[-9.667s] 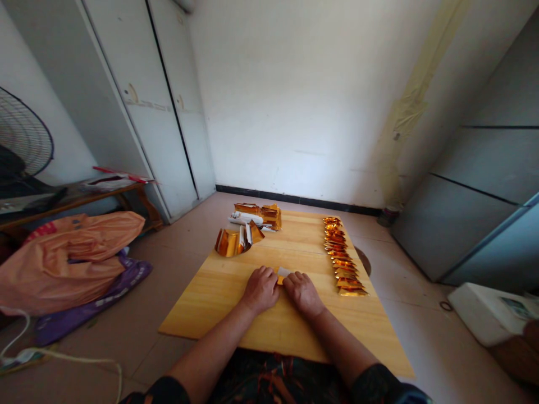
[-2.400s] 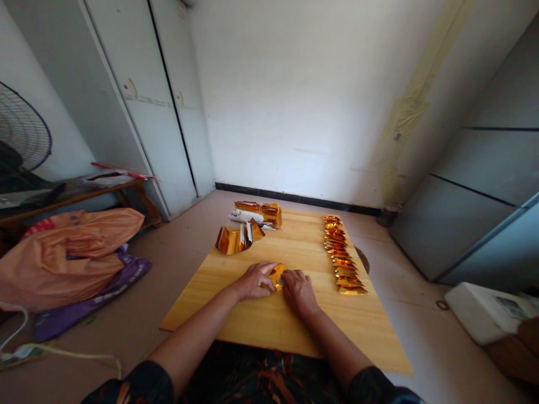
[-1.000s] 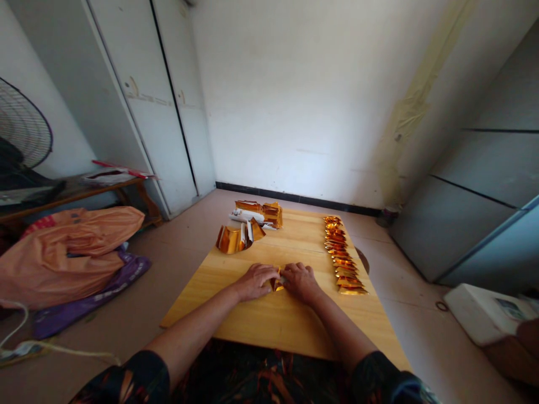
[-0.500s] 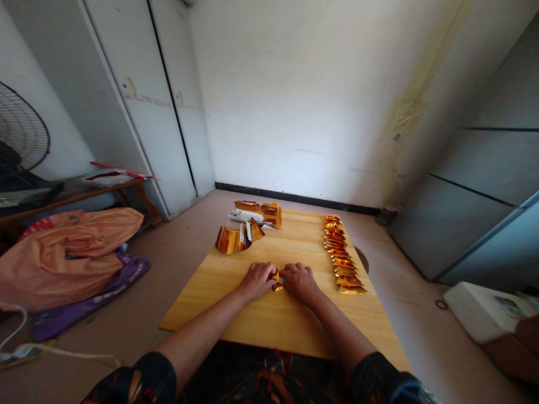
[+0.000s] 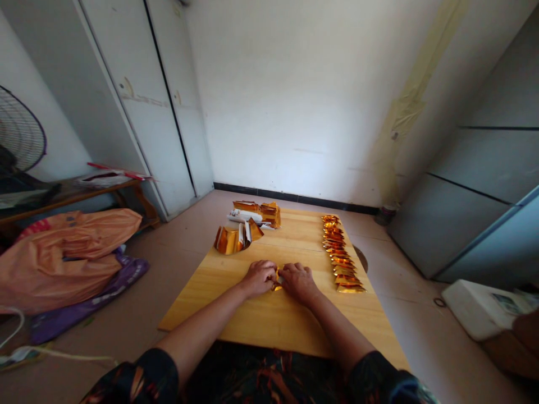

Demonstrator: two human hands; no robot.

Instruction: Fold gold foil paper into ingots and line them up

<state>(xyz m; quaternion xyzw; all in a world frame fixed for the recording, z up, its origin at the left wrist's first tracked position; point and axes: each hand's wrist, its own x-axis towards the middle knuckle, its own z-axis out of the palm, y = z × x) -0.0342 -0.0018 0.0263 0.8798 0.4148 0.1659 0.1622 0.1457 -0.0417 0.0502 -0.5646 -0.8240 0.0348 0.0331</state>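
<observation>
Between my hands, at the middle of the wooden table (image 5: 244,322), is a small piece of gold foil paper (image 5: 278,288), mostly covered by my fingers. My left hand (image 5: 259,279) grips its left side with curled fingers. My right hand (image 5: 298,280) closes on its right side, fingers bent and pressed down close to the wood. Along the table's right side runs a row of folded gold foil pieces (image 5: 343,261), overlapping one another. Curved sheets of gold foil paper (image 5: 229,240) stand at the left, and a further stack of foil sheets (image 5: 270,214) with white backs lies behind them.
Left on the floor lie an orange bag (image 5: 84,252) and a purple bag (image 5: 126,275), near a low bench with a fan (image 5: 21,129). A white box (image 5: 480,308) sits at the right. A cabinet (image 5: 113,112) and a wall enclose the far side.
My left fingers have shifted slightly and curled in more over the foil paper, so less of it shows. My right hand stays nearly in place. The view has moved very slightly.
</observation>
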